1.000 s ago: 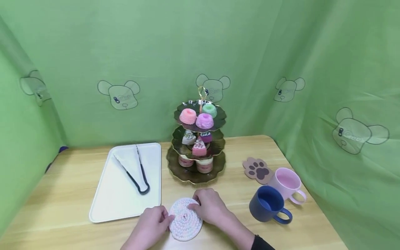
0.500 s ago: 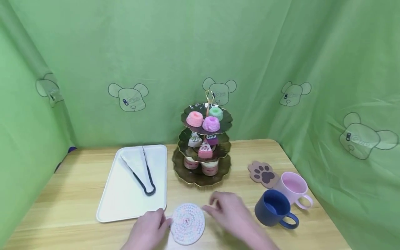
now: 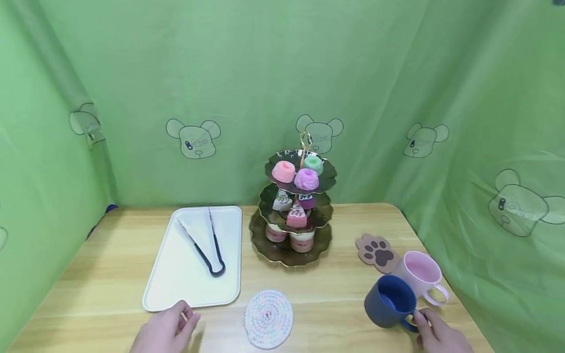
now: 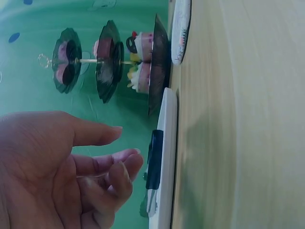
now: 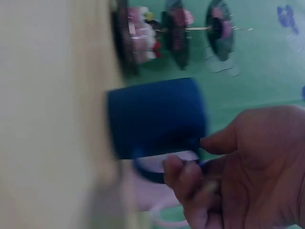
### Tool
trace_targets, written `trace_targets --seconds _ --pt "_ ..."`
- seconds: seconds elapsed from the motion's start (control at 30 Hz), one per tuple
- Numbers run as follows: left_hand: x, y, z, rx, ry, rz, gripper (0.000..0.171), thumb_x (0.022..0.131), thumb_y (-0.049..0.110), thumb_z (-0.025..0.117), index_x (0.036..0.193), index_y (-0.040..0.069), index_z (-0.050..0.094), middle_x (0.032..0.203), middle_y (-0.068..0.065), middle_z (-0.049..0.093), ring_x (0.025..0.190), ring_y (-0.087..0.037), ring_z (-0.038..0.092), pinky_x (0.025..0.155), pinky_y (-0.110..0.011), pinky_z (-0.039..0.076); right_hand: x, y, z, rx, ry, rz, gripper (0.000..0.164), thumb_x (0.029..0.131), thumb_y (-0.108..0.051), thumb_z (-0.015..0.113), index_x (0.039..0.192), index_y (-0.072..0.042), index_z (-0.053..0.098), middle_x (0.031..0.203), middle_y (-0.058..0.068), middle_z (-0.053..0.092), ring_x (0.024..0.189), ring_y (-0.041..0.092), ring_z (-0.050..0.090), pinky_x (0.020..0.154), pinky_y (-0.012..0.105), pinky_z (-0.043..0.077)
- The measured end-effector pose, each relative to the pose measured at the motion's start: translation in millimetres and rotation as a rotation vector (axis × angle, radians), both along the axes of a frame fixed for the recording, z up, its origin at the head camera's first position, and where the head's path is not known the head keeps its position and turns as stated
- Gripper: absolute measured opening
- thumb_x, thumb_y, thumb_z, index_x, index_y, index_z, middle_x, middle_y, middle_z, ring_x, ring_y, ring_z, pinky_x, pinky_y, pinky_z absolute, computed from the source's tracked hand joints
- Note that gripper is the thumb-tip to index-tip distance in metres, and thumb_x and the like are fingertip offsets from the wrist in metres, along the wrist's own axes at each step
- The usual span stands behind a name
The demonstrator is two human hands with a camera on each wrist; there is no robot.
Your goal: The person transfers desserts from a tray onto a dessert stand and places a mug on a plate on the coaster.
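Observation:
At the right, my right hand (image 3: 441,333) holds the handle of a dark blue mug (image 3: 385,305), with thumb and curled fingers at it. In the right wrist view the blue mug (image 5: 155,117) is blurred and stands upright on the table. My left hand (image 3: 165,327) hovers near the front edge of a white tray (image 3: 190,289), its fingers loosely curled around nothing. A round crocheted coaster (image 3: 268,318) in pastel colours lies flat between the hands, touched by neither.
Black-handled tongs (image 3: 216,255) lie on the tray. Behind the coaster stands a three-tier stand (image 3: 289,257) bearing several toy cakes. A pink mug (image 3: 419,272) is close behind the blue one, and beside it lies a brown paw-shaped coaster (image 3: 368,251).
Both hands have let go of the crocheted coaster. The right hand has moved right to the blue mug's handle, and the left hand has drawn away to the left. The head view has shifted slightly.

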State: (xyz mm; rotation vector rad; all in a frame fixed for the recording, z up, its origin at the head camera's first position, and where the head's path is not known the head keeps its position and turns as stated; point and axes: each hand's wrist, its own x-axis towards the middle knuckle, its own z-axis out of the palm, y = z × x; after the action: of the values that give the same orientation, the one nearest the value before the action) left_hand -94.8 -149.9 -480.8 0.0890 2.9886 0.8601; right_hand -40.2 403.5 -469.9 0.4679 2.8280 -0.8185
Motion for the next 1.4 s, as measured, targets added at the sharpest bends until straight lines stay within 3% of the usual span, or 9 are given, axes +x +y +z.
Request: trace_targets --seconds 0.17,0.3,0.43,0.53,0.67,0.87,1.1,1.3,1.4 --pt "-1.7 0.7 -6.2 0.037 0.028 -0.030 0.016 0.097 0.019 0.077 0.087 0.017 0.064 0.066 0.013 0.057 0.057 0.000 0.051 0.051 -0.023 0.047 0.7 -3.6 -11.8 -0.249 -0.021 -0.098 0.040 0.115 -0.044 0.038 0.106 -0.010 0.057 0.079 0.002 0.064 0.068 0.016 0.058 0.060 0.024 0.048" --pt "-0.4 2.9 -10.5 0.016 0.138 -0.054 0.016 0.094 0.018 0.080 0.088 0.018 0.065 0.074 0.010 0.057 0.063 -0.002 0.050 0.052 -0.023 0.046 -0.9 -18.3 2.5 -0.305 -0.022 -0.045 0.038 0.115 -0.040 0.042 0.098 -0.008 0.055 0.076 0.004 0.060 0.064 0.016 0.055 0.057 0.024 0.047" --pt "-2.2 5.4 -12.3 -0.026 0.337 -0.089 0.017 0.089 0.017 0.084 0.090 0.020 0.067 0.081 0.009 0.059 0.072 -0.008 0.055 0.057 -0.027 0.051 -9.6 -46.7 20.6 -0.366 0.038 0.070 0.038 0.115 -0.038 0.043 0.100 -0.006 0.055 0.078 0.005 0.060 0.062 0.016 0.056 0.056 0.024 0.051" --pt "-5.5 10.2 -10.1 -0.046 0.399 -0.119 0.018 0.087 0.017 0.086 0.092 0.020 0.069 0.083 0.010 0.060 0.076 -0.010 0.056 0.061 -0.029 0.053 -20.9 -75.1 31.0 -0.434 0.084 0.190 0.036 0.115 -0.036 0.045 0.103 -0.005 0.057 0.079 0.006 0.060 0.063 0.015 0.057 0.056 0.025 0.052" --pt "-6.6 18.8 -8.1 -0.037 0.389 -0.136 0.017 0.087 0.016 0.085 0.094 0.019 0.070 0.084 0.009 0.059 0.077 -0.009 0.054 0.061 -0.027 0.052 -35.6 -118.7 33.3 -0.502 0.098 0.329 0.036 0.114 -0.039 0.047 0.102 -0.007 0.060 0.079 0.006 0.062 0.063 0.013 0.058 0.053 0.024 0.052" --pt "-4.5 28.0 -9.2 -0.012 0.324 -0.134 0.012 0.090 0.012 0.080 0.095 0.017 0.072 0.081 0.011 0.056 0.074 -0.006 0.050 0.058 -0.022 0.047 -46.5 -169.7 19.8 -0.572 0.079 0.478 0.034 0.113 -0.038 0.048 0.099 -0.009 0.061 0.076 0.001 0.064 0.060 0.010 0.059 0.050 0.022 0.052" --pt "-1.3 32.3 -12.0 -0.006 0.252 -0.116 0.009 0.092 0.011 0.077 0.097 0.017 0.072 0.083 0.011 0.056 0.075 -0.007 0.051 0.059 -0.023 0.048 -46.2 -192.6 11.5 -0.565 -0.006 0.498 0.033 0.113 -0.037 0.048 0.097 -0.012 0.061 0.073 -0.001 0.062 0.058 0.013 0.058 0.050 0.023 0.045" --pt "0.1 27.5 -11.5 -0.028 0.221 -0.103 0.010 0.092 0.012 0.077 0.099 0.017 0.072 0.084 0.009 0.058 0.078 -0.009 0.054 0.061 -0.027 0.051 -47.1 -193.0 6.5 -0.621 -0.028 0.519 0.032 0.114 -0.036 0.048 0.102 -0.011 0.063 0.074 0.002 0.066 0.058 0.016 0.063 0.050 0.024 0.053" --pt "-0.1 25.4 -10.7 -0.028 0.216 -0.098 0.011 0.093 0.013 0.078 0.101 0.016 0.071 0.083 0.009 0.057 0.076 -0.009 0.052 0.059 -0.025 0.049 -56.3 -183.5 8.8 -0.568 0.008 0.520 0.037 0.113 -0.042 0.046 0.112 -0.009 0.064 0.075 0.005 0.068 0.058 0.018 0.064 0.048 0.028 0.058"
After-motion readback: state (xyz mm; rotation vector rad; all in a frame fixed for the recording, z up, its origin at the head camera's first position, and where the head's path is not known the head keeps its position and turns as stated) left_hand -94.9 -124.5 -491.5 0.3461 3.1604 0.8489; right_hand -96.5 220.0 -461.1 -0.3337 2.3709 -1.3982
